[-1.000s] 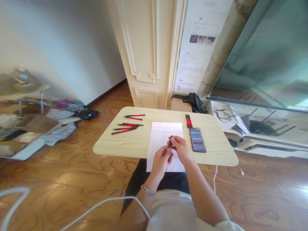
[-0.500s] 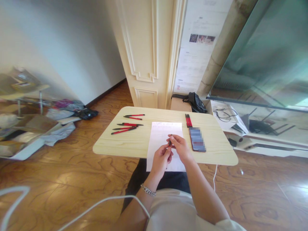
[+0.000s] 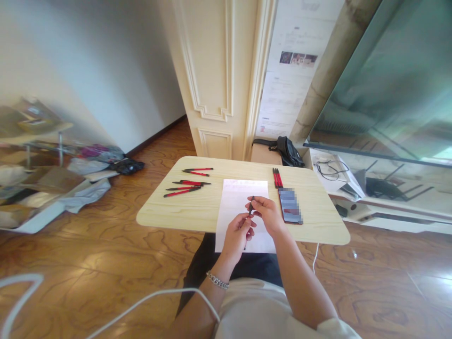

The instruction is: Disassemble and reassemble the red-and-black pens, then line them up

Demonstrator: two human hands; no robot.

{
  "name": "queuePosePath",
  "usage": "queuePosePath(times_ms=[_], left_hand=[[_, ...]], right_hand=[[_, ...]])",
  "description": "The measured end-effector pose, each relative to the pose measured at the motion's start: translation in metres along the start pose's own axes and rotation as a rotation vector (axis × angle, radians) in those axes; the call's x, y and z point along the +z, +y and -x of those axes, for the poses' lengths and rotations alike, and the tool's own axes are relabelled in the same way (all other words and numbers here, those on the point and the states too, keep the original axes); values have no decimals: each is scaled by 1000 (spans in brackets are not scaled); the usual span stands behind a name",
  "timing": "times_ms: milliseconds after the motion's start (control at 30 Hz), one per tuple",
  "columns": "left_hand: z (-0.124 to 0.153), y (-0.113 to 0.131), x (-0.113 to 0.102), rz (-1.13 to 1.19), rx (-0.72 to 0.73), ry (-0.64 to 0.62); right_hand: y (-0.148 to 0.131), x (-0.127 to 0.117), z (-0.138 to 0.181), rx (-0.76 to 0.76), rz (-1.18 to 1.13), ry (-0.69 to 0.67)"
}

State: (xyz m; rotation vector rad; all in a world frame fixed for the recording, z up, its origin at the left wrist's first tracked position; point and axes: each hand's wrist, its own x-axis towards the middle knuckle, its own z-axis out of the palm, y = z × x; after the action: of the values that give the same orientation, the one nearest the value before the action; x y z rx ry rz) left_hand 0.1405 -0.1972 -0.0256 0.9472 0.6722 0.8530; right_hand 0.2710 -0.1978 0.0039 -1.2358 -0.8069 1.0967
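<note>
Over a sheet of white paper (image 3: 229, 200), my two hands hold one pen (image 3: 251, 206) between them. My left hand (image 3: 237, 234) is closed round its lower barrel, which the fingers mostly hide. The fingers of my right hand (image 3: 265, 212) pinch the black upper part. Several red and black pens (image 3: 182, 191) lie loosely on the left of the pale wooden table (image 3: 158, 212). On the right, a few more pens (image 3: 277, 178) lie side by side, just beyond a phone (image 3: 291, 205) that is close to my right hand.
A white cable (image 3: 155, 295) crosses in front of my left forearm. Behind the table stand a cream panel (image 3: 212, 61) and a black bag (image 3: 287, 150). Boxes and plastic bags (image 3: 95, 162) lie at the left, with a large dark screen (image 3: 391, 84) at the right.
My right fingers have shifted slightly on the pen, and more of its black upper part shows between the hands. My left hand has barely moved. The pens on the table lie as before.
</note>
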Motion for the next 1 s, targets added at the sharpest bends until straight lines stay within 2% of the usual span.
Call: queuePosePath(times_ms=[133, 233, 300, 533, 733, 867, 1000], left_hand=[[2, 0, -4, -1, -11, -10], [4, 0, -10, 3, -18, 4], [4, 1, -14, 20, -21, 22], [4, 7, -24, 68, 19, 61], [5, 9, -31, 95, 26, 91], [4, 8, -32, 116, 23, 104], [3, 7, -31, 113, 28, 105]], right_hand=[[-9, -3, -13, -9, 13, 48], [-12, -7, -34, -19, -17, 84], [-9, -7, -49, -37, 47, 99], [15, 16, -82, -47, 829, 209], [27, 37, -85, -59, 1213, 163], [32, 42, -86, -45, 1289, 139], [27, 39, -84, -84, 1205, 149]])
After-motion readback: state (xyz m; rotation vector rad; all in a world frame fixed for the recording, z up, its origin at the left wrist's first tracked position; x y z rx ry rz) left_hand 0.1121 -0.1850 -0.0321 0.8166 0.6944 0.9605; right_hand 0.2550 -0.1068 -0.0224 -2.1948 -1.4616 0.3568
